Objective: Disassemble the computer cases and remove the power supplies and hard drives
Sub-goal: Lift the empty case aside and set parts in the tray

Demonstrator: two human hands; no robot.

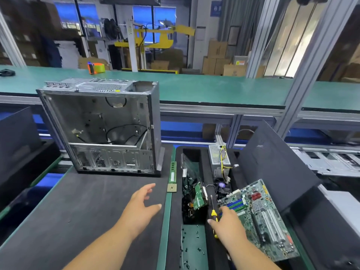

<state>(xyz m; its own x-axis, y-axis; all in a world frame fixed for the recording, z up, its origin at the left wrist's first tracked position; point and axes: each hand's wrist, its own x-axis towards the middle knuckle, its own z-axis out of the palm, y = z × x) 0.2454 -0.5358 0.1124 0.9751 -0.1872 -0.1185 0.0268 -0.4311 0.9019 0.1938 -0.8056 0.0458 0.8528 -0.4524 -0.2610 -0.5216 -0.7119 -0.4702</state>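
On the dark mat [83, 207], at about eleven o'clock from the hands, stands the computer case [101, 125], upright with its open side toward the camera; its inside is bare metal with a few loose black cables [124, 133]. At five o'clock of the case, the left hand [141, 206] hovers over the mat with fingers spread wide and relaxed, holding nothing. Just at one o'clock of that hand, on the green strip between mat and bins, lie a small square processor chip [171, 188] and, beyond it, a memory stick [172, 171]. At three o'clock of the left hand, the right hand [227, 224] curls round a yellow-handled screwdriver [213, 213], its shaft pointing toward twelve o'clock, and it also touches the near edge of a motherboard [259, 217] that lies tilted over the black foam tray [206, 172]. At twelve o'clock of the right hand, a hard drive [199, 195] sits on edge in the tray's slot, and farther up a power supply [218, 154] with yellow wires stands in the next compartment. Loose screws [194, 248] are scattered in the green compartment at six o'clock of the drive.
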